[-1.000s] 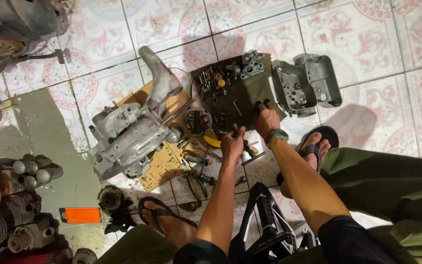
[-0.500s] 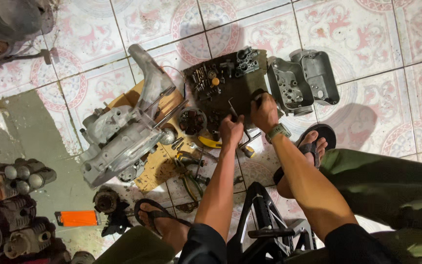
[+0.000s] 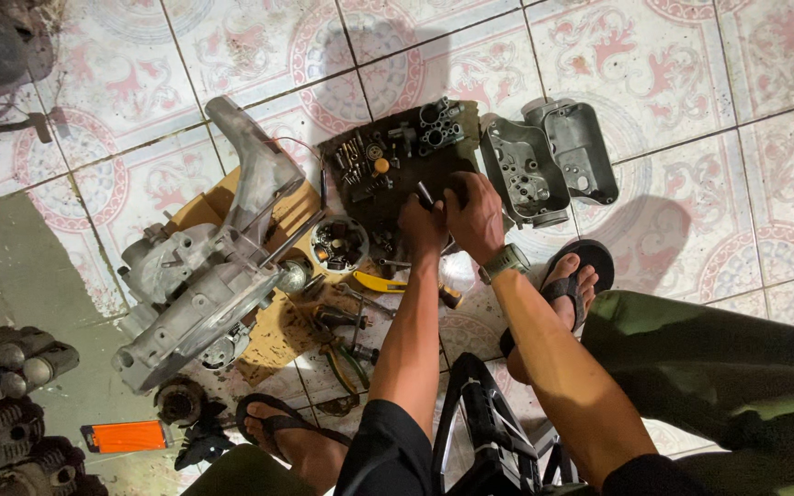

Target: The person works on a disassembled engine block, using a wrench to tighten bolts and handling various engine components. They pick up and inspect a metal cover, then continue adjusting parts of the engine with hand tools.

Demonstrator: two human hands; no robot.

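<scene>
Both hands now sit together over the dark tray (image 3: 360, 197) of small parts; half a second ago they were a touch farther apart. The left hand (image 3: 423, 225) pinches a thin dark tool (image 3: 425, 195), the right hand (image 3: 475, 216) is curled beside it, touching (what it grips, I cannot tell). So the work looks settled on one part in the tray. Right of it, two grey covers (image 3: 549, 165). Left, the big engine casing (image 3: 204, 276) on cardboard. Near left on the floor, a flat orange packet (image 3: 123, 435), label unreadable.
</scene>
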